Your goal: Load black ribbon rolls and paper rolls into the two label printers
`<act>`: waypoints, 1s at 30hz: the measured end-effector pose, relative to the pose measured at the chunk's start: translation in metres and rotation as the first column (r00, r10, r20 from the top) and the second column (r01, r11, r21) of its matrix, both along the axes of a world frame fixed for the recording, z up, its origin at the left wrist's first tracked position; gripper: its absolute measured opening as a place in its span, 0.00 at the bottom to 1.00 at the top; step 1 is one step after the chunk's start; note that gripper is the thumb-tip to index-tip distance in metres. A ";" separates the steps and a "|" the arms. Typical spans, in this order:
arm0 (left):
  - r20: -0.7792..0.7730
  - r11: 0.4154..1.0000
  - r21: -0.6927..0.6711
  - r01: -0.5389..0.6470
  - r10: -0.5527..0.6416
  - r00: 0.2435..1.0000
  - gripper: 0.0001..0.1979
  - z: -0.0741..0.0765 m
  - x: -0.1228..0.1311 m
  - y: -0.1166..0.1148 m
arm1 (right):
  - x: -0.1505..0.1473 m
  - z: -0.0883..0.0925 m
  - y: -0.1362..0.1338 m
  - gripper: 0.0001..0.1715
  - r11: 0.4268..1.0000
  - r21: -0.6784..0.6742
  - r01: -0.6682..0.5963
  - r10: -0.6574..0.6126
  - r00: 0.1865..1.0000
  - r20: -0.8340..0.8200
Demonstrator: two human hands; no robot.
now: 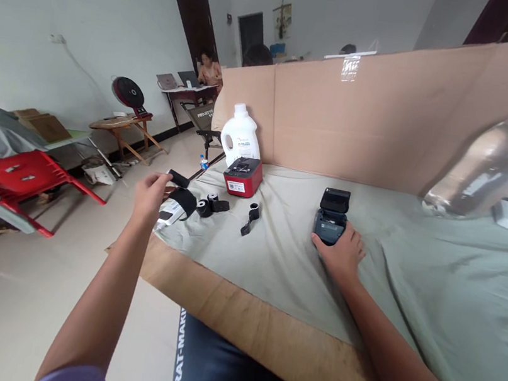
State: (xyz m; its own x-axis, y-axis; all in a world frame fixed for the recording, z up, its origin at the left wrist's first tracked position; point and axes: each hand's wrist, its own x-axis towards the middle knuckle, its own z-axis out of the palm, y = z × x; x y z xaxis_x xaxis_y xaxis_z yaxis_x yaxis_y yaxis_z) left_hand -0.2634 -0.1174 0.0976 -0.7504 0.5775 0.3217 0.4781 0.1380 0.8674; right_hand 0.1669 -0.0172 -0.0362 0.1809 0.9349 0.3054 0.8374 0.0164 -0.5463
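At the table's left end, my left hand (151, 192) pinches the end of a black strip (179, 179). Below it, more black material (184, 200) lies over a white object (171, 212). My right hand (344, 252) grips the lower right side of a small dark device (328, 227), whose lid (335, 200) stands open on the cloth. Between my hands are small black rolls with white cores (204, 208) and another roll (253, 211) with its strip partly unwound.
A red box (243, 178) and a white jug (241, 138) stand behind the rolls. Cardboard (341, 121) walls the table's back. A large clear bottle (491, 165) leans at the right. A person (210, 72) sits far back.
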 end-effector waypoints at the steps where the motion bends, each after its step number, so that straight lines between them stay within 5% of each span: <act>1: 0.050 0.999 0.035 -0.038 0.036 0.998 0.16 -0.004 -0.007 -0.002 | 0.000 -0.001 0.001 0.54 1.000 0.001 0.001 -0.001 1.000 0.004; 6: 0.184 0.996 0.048 -0.080 0.070 0.980 0.15 -0.030 -0.034 -0.009 | 0.001 -0.003 0.002 0.54 1.000 0.006 0.008 -0.009 1.000 0.017; 15: -0.058 0.987 -0.158 -0.043 0.034 0.998 0.22 -0.067 -0.038 -0.016 | 0.001 0.001 0.000 0.55 1.000 -0.004 0.011 -0.011 1.000 0.001; 20: -0.081 0.985 -0.170 -0.034 0.021 0.996 0.22 -0.071 -0.026 -0.017 | -0.009 0.021 -0.019 0.50 0.970 0.221 -0.100 0.088 0.994 0.067; 22: -0.092 0.989 -0.149 -0.016 0.002 0.996 0.21 -0.069 -0.022 -0.020 | -0.029 0.039 -0.032 0.36 0.896 0.312 -0.315 0.292 0.949 0.119; 25: -0.148 0.993 -0.115 0.028 -0.045 0.988 0.21 -0.064 -0.014 -0.028 | -0.088 0.072 -0.047 0.12 0.698 0.284 -0.658 0.647 0.749 0.146; 28: -0.211 0.996 -0.082 0.048 -0.064 0.975 0.21 -0.060 -0.004 -0.035 | -0.170 0.095 -0.049 0.13 0.465 0.266 -0.845 0.859 0.503 0.096; 30: -0.208 0.996 -0.046 0.070 -0.078 0.975 0.19 -0.059 0.003 -0.039 | -0.224 0.099 -0.045 0.19 0.384 0.262 -0.885 0.911 0.410 0.052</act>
State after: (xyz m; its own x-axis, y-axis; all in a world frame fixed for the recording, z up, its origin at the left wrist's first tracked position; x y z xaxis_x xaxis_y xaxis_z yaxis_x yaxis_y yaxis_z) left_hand -0.2602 -0.1565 0.0383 -0.6234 0.6439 0.4436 0.6586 0.1267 0.7417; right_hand -0.0571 -0.0625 0.0633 -0.6867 0.4768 0.5488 0.2094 0.8526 -0.4787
